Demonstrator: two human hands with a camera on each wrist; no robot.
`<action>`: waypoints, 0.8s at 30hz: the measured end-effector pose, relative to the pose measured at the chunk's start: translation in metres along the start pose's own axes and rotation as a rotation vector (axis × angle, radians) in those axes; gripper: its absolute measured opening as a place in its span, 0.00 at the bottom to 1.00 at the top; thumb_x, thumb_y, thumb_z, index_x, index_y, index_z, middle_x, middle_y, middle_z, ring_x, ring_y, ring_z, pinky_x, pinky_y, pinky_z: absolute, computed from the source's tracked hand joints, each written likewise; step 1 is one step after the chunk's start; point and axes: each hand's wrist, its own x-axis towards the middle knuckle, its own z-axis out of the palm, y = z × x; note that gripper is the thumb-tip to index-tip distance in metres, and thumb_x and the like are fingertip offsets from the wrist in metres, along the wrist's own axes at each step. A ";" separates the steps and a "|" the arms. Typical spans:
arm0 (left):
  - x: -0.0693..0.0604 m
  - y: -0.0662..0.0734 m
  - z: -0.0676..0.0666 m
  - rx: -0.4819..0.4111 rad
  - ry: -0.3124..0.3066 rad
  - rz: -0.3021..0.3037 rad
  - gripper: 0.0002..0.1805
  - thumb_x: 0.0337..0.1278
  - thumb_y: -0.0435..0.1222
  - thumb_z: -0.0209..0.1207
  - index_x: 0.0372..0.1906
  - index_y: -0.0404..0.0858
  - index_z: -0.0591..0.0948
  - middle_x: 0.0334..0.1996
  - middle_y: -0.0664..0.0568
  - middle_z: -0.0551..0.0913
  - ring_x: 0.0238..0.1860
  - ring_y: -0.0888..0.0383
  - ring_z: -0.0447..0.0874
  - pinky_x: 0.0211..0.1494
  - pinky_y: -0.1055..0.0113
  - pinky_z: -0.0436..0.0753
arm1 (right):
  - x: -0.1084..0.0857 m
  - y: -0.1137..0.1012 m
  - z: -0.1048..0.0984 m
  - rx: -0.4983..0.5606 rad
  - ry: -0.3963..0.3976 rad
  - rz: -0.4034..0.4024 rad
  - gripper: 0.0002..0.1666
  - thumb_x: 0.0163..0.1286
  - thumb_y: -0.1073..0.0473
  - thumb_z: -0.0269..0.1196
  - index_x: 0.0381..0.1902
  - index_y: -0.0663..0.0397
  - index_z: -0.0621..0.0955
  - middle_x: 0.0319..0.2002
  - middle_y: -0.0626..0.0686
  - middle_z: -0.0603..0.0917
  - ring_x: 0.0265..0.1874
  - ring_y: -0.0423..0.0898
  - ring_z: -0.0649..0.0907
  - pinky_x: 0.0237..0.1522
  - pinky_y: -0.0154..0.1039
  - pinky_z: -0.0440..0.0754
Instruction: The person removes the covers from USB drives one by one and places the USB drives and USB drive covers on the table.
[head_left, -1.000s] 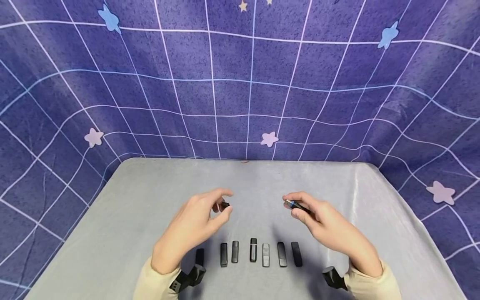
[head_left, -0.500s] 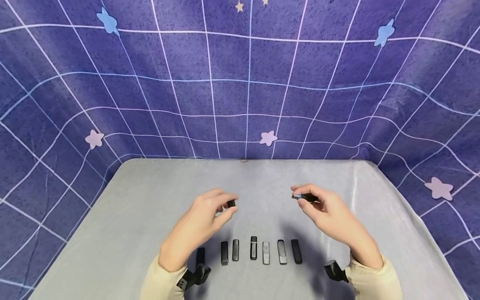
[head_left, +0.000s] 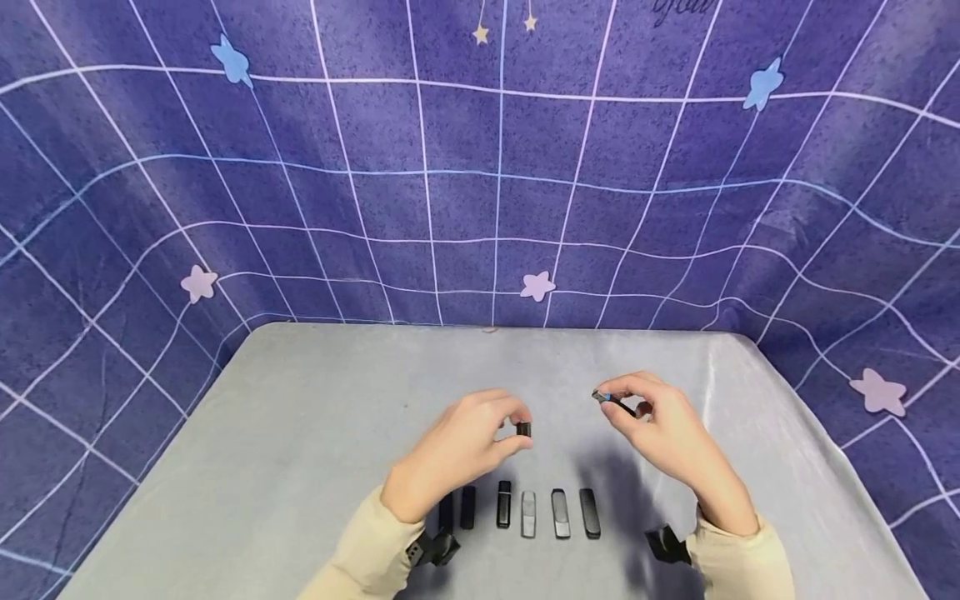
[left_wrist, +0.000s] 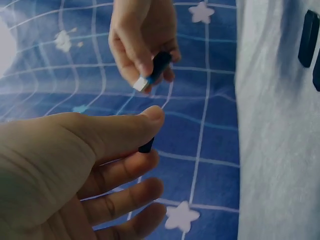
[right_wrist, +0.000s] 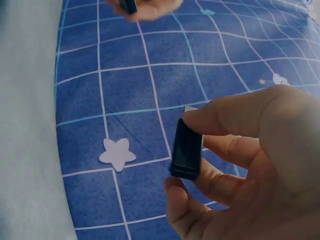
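My left hand (head_left: 465,442) pinches a small black cap (head_left: 523,429) between thumb and index finger above the table's middle; in the left wrist view the cap (left_wrist: 146,146) is mostly behind the thumb. To its right, my right hand (head_left: 663,425) grips a black USB stick (head_left: 622,407), its metal plug pointing left and a bit of blue showing by the plug. The right wrist view shows the stick's black body (right_wrist: 186,150) between thumb and fingers. Cap and stick are apart.
Several USB sticks lie in a row near me, among them a silver one (head_left: 528,514), a black one (head_left: 589,512) and a black one with a band (head_left: 504,504). Some at the left are partly behind my left wrist. A patterned blue curtain (head_left: 465,200) hangs behind the grey table (head_left: 337,367).
My left hand has moved right with the cap, nearer the right hand, and its wrist now covers part of the row's left end. My right hand has shifted slightly right, still gripping the stick.
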 end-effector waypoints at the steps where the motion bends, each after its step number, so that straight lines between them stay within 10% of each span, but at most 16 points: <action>1: 0.005 0.002 0.002 0.000 -0.012 0.001 0.10 0.62 0.44 0.70 0.44 0.46 0.86 0.40 0.61 0.87 0.43 0.62 0.85 0.48 0.66 0.85 | 0.001 0.002 0.000 0.004 -0.006 0.017 0.09 0.67 0.64 0.69 0.44 0.49 0.89 0.39 0.46 0.88 0.34 0.35 0.79 0.35 0.31 0.79; 18: 0.079 -0.004 0.066 0.252 -0.229 0.026 0.09 0.57 0.47 0.74 0.35 0.50 0.85 0.34 0.62 0.86 0.34 0.63 0.85 0.31 0.68 0.81 | 0.013 0.057 0.015 0.085 -0.143 0.175 0.10 0.66 0.65 0.70 0.45 0.63 0.88 0.31 0.53 0.88 0.29 0.43 0.86 0.30 0.34 0.84; 24: 0.094 0.000 0.090 0.212 -0.301 0.019 0.09 0.56 0.46 0.74 0.34 0.49 0.85 0.32 0.61 0.86 0.31 0.64 0.82 0.29 0.70 0.79 | 0.013 0.072 0.022 0.057 -0.201 0.221 0.10 0.66 0.64 0.70 0.42 0.65 0.87 0.28 0.51 0.86 0.25 0.42 0.82 0.27 0.34 0.81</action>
